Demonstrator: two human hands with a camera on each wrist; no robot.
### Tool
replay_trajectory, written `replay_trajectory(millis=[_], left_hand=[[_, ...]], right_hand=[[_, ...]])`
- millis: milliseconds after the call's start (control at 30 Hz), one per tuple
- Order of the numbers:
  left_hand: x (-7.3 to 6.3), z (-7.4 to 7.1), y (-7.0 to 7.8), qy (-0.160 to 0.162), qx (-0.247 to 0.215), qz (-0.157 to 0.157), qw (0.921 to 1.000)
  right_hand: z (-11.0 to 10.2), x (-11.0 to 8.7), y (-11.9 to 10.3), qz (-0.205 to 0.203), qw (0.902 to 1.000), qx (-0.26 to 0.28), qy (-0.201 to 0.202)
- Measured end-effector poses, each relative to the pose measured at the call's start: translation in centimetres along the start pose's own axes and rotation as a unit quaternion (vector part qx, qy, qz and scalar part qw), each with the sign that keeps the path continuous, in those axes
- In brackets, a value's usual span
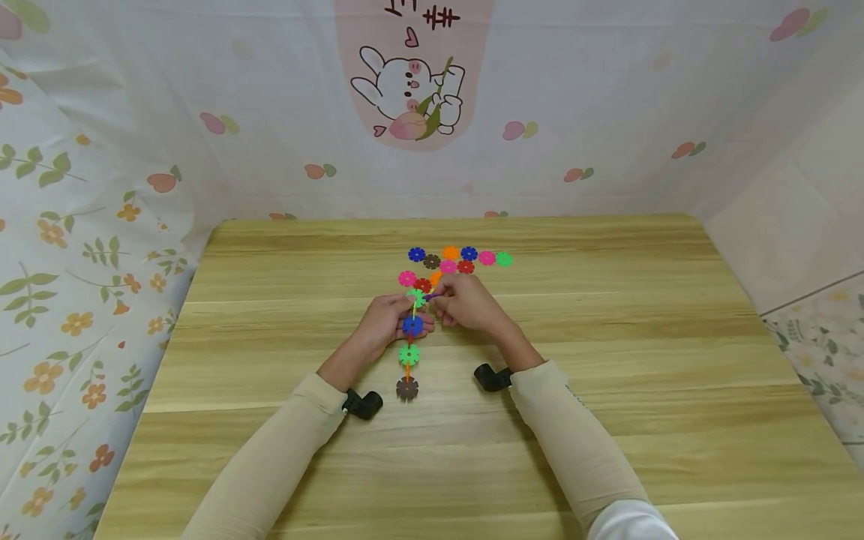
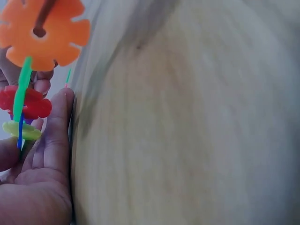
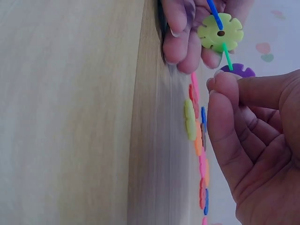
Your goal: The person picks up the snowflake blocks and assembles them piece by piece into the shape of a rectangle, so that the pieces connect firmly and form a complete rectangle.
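A chain of notched plastic snowflake discs runs toward the body, ending in a brown disc [image 1: 407, 388]. Higher up it come a green disc [image 1: 409, 355] and a blue disc [image 1: 413, 325], with other discs set crosswise and seen edge-on between them. My left hand [image 1: 386, 321] grips the chain's far part, thumb beside the far green disc [image 1: 418, 298] and fingers beneath. Between thumb and forefinger my right hand [image 1: 469, 304] pinches a purple disc [image 3: 241, 70], mostly hidden by those fingers. The purple disc's edge meets the far green disc, which shows edge-on in the right wrist view.
Several loose discs, among them a pink disc [image 1: 487, 258] and a blue disc [image 1: 416, 254], lie flat just beyond the hands. The wooden table [image 1: 641, 337] ends at a patterned cloth [image 1: 574, 97] behind. Black wrist cameras [image 1: 364, 405] sit on both forearms.
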State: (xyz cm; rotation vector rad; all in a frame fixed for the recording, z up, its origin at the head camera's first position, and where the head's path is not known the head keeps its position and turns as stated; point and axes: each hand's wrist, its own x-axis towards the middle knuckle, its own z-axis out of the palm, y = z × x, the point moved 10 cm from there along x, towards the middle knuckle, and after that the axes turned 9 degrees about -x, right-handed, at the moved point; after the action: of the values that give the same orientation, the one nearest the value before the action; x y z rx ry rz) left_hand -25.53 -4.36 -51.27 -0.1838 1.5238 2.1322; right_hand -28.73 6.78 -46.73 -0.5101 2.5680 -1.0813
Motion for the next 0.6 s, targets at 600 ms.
replay_trajectory(millis=[600], left_hand=[[0.02, -0.09, -0.01, 0.000, -0.002, 0.005, 1.0000]], right_hand=[[0.37, 0.19, -0.48, 0.009, 0.9999, -0.005, -0.007]])
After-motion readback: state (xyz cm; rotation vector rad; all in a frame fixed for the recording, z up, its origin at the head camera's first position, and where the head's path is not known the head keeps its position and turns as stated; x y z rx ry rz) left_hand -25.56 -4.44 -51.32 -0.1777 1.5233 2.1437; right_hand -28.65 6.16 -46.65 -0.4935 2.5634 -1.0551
